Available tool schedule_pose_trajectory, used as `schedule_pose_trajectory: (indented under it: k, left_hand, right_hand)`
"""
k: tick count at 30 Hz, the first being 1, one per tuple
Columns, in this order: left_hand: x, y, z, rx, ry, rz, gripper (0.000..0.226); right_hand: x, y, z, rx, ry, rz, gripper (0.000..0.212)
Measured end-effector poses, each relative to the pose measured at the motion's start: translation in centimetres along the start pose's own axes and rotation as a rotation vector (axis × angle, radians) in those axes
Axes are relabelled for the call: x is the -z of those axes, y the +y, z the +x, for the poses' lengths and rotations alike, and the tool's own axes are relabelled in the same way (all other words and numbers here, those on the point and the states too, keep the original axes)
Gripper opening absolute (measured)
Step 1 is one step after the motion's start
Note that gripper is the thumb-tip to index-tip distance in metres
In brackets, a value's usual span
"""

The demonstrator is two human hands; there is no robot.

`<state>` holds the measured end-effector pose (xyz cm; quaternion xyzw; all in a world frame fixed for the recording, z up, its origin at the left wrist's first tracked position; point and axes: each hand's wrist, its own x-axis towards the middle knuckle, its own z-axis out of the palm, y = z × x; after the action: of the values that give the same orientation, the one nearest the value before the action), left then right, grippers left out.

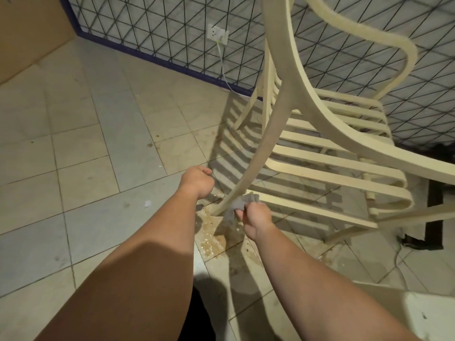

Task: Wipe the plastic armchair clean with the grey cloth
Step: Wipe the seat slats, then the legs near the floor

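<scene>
The cream plastic armchair point(317, 153) stands on the tiled floor at the right, its slatted seat facing me and one curved leg reaching down to the floor in the middle. My right hand point(256, 221) grips the grey cloth point(242, 205) and holds it against the lower end of that leg. My left hand point(198, 182) hovers just left of the leg with its fingers curled into a loose fist, holding nothing that I can see.
A brown wet puddle point(211, 238) spreads on the tiles under the leg's foot. A wire grid panel point(152, 28) with a wall socket point(218, 34) and a cable runs behind. A cardboard sheet point(27, 28) leans at the far left. A white object point(418, 316) sits at the bottom right.
</scene>
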<state>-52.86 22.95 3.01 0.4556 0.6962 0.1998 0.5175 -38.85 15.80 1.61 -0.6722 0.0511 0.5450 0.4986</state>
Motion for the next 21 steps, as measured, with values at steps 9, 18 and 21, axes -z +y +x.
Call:
schedule_pose_trajectory:
  k: [9,18,21]
  left_hand:
    - [0.2,2.5,-3.4,-0.107,0.019,-0.103,0.024]
    - [-0.2,7.1,-10.7,-0.321,0.12,-0.466,0.034]
    - [-0.2,8.8,-12.9,-0.518,0.208,-0.557,0.026]
  right_hand:
    - [-2.5,-5.3,-6.8,0.269,-0.136,0.225,0.025]
    - [-4.6,-10.3,-14.8,0.523,-0.275,0.417,0.017]
    - [-4.0,-10.9,-15.8,0.634,-0.29,0.346,0.006]
